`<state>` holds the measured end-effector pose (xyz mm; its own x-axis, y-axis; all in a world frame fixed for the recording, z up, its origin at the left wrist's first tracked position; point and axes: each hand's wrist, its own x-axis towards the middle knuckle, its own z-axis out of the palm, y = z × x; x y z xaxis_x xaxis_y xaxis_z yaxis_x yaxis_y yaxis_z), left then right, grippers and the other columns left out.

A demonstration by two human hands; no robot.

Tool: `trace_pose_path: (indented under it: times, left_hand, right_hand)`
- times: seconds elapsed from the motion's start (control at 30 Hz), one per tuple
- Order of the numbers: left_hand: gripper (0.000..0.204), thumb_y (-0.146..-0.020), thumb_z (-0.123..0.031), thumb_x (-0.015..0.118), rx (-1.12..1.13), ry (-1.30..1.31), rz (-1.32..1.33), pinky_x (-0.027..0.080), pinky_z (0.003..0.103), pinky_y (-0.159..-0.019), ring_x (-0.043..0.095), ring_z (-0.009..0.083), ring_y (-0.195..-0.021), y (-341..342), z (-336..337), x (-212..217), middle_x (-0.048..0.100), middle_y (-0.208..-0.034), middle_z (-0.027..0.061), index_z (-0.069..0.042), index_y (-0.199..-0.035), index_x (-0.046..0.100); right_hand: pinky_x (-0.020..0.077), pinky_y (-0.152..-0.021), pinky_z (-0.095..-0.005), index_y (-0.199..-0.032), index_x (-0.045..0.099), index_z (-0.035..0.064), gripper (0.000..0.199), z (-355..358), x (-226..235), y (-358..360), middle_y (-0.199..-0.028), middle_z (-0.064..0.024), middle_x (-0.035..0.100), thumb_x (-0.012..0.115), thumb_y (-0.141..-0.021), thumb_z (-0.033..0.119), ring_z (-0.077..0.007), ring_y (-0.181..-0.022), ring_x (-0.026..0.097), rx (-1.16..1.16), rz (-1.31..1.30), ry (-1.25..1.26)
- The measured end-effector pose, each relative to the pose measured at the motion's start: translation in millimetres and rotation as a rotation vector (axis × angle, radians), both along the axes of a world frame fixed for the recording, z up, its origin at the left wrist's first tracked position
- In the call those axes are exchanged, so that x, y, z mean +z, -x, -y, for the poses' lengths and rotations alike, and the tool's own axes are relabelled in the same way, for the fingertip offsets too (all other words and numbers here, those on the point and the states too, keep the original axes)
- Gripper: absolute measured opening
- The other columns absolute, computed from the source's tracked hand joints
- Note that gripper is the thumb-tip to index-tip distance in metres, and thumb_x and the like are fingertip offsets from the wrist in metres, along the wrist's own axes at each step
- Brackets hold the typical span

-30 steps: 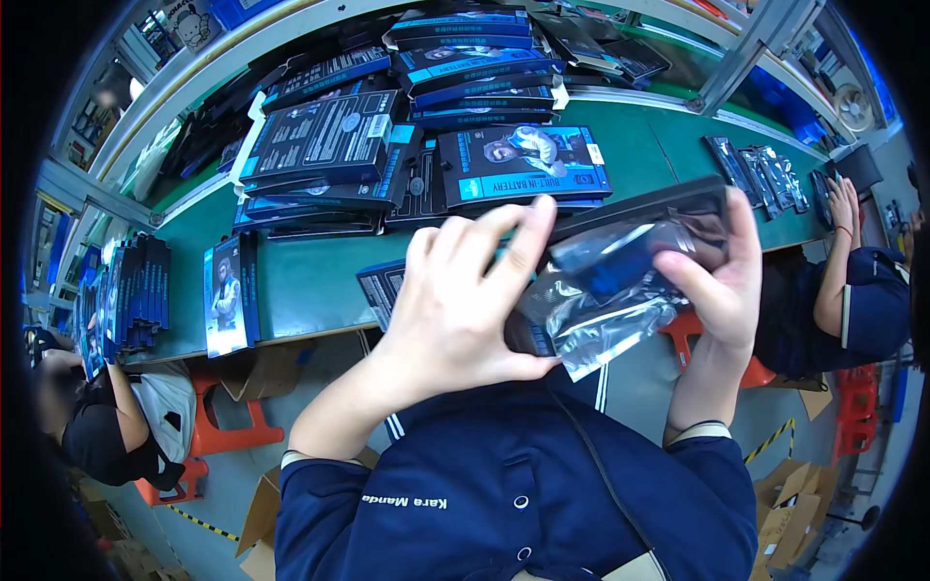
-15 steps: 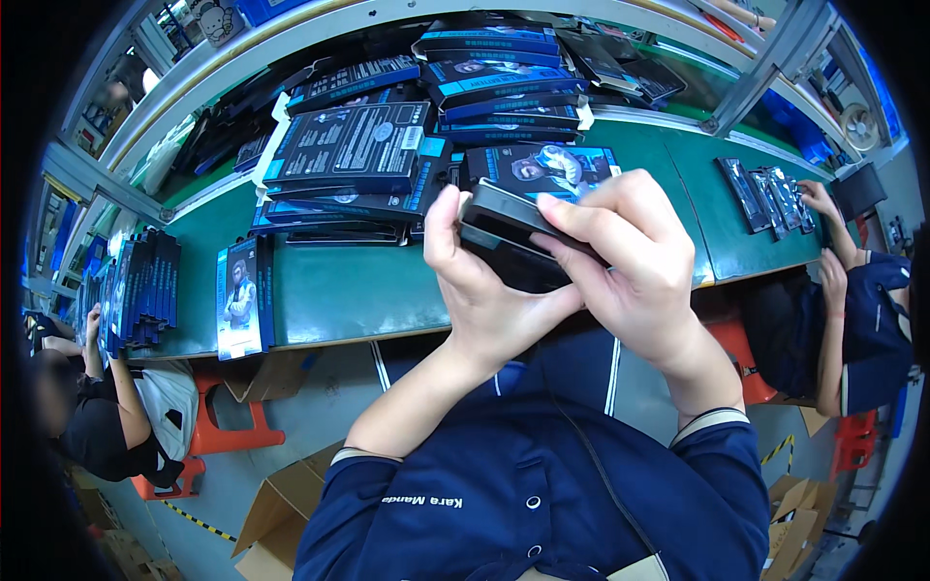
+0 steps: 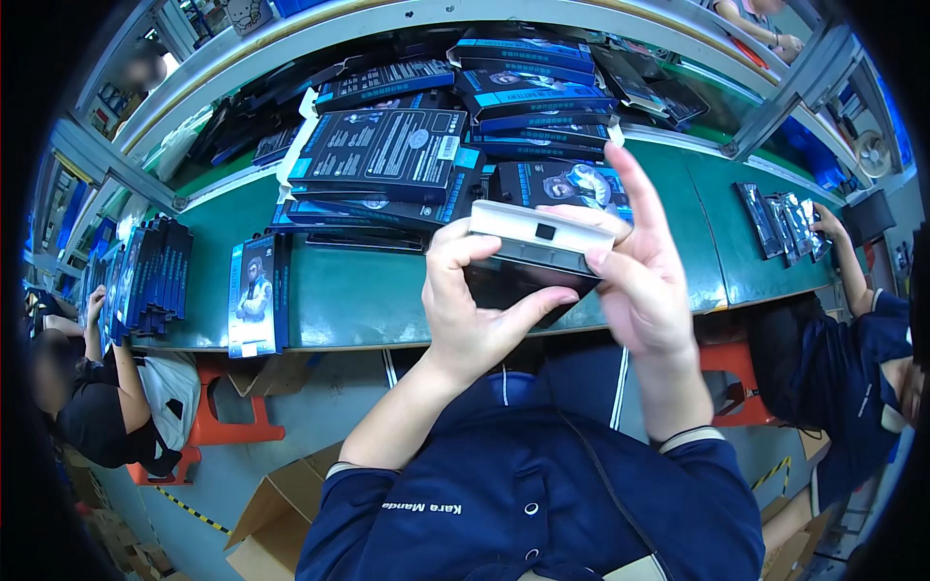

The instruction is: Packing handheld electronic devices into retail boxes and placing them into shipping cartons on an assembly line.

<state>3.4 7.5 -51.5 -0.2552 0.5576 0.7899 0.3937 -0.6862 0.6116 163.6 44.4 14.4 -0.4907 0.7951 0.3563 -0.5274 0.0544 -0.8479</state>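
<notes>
In front of my chest, above the table's near edge, I hold a flat black cardboard box (image 3: 504, 285) with its end tilted up. A whitish flap (image 3: 579, 236) with a small black square on it stands along that end. My left hand (image 3: 455, 315) is closed around the box's left side, thumb across the dark face. At the right end, my right hand (image 3: 651, 295) pinches the flap between thumb and bent fingers, with its index finger stretched upward. Just beyond lies a printed box (image 3: 572, 184) with a figure on it, next to stacked dark-blue boxes (image 3: 373, 150).
The green table (image 3: 373, 290) carries more piled boxes (image 3: 533, 92) at the back. One box (image 3: 254, 300) stands near the left front edge, beside a row of boxes (image 3: 155, 271). Co-workers sit at both sides; the right one's hand (image 3: 828, 223) touches shiny packets (image 3: 775, 223). A metal rail (image 3: 320, 34) crosses behind.
The box has turned so its pale flap now faces up toward me. My right hand has shifted to the flap's right end and its index finger has lifted.
</notes>
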Motion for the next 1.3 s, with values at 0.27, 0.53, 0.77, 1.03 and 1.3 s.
trace_pose_path:
  times: [0.27,0.53,0.77,1.03,1.3]
  left_hand:
    - [0.024,-0.092,0.006,0.061,-0.403,0.172,0.565,0.047,0.024,-0.085,0.058,0.0137,-0.100,-3.0,15.3,35.3,0.061,-0.114,0.0183,-0.005,-0.103,0.043]
    - [0.032,-0.084,-0.004,0.076,-0.441,-0.035,0.341,0.051,0.030,-0.086,0.063,0.0192,-0.101,12.6,9.7,6.8,0.062,-0.114,0.0175,-0.001,-0.105,0.051]
    - [0.130,-0.065,-0.024,0.085,-0.690,0.510,-0.160,0.012,0.042,-0.119,0.015,0.0379,-0.148,35.0,82.5,-22.0,0.013,-0.159,0.0245,0.006,-0.153,-0.005]
    - [0.093,-0.071,-0.048,0.079,1.229,0.920,-0.498,0.042,0.049,-0.101,0.050,0.0464,-0.120,196.0,104.3,13.1,0.045,-0.137,0.0318,-0.016,-0.149,0.041]
    - [0.108,-0.068,-0.044,0.084,0.549,0.455,-0.726,0.015,0.065,-0.114,0.019,0.0483,-0.145,118.4,65.3,32.7,0.027,-0.155,0.0276,-0.011,-0.154,0.027]
  right_hand:
    - [0.0455,-0.096,-0.0346,-0.103,0.049,0.0007,0.021,1.3,-46.8,27.6,-0.106,-0.0163,0.060,0.063,-0.089,-0.005,-0.0232,-0.097,0.062,-0.517,-0.001,-0.468]
    - [0.0517,-0.073,-0.0354,-0.120,0.036,0.0145,0.059,-12.1,-91.3,33.1,-0.098,-0.0157,0.061,0.080,-0.081,0.007,-0.0245,-0.086,0.063,-0.521,-0.029,-0.843]
    - [0.0417,-0.100,-0.0385,-0.138,0.036,-0.0002,0.055,28.5,-81.9,52.7,-0.126,-0.0170,0.051,0.062,-0.096,0.024,-0.0261,-0.116,0.052,-0.441,0.163,-0.559]
    - [0.0184,-0.113,-0.0607,-0.140,0.048,0.0073,0.069,-20.2,-62.6,5.9,-0.142,-0.0096,0.051,0.076,-0.078,0.016,-0.0327,-0.137,0.039,-0.850,1.390,-1.031]
    - [0.0439,-0.095,-0.0462,-0.103,0.069,0.0105,0.030,3.0,-51.0,-51.0,-0.119,-0.0120,0.066,0.069,-0.074,0.011,-0.0330,-0.113,0.058,-0.766,0.782,-1.365]
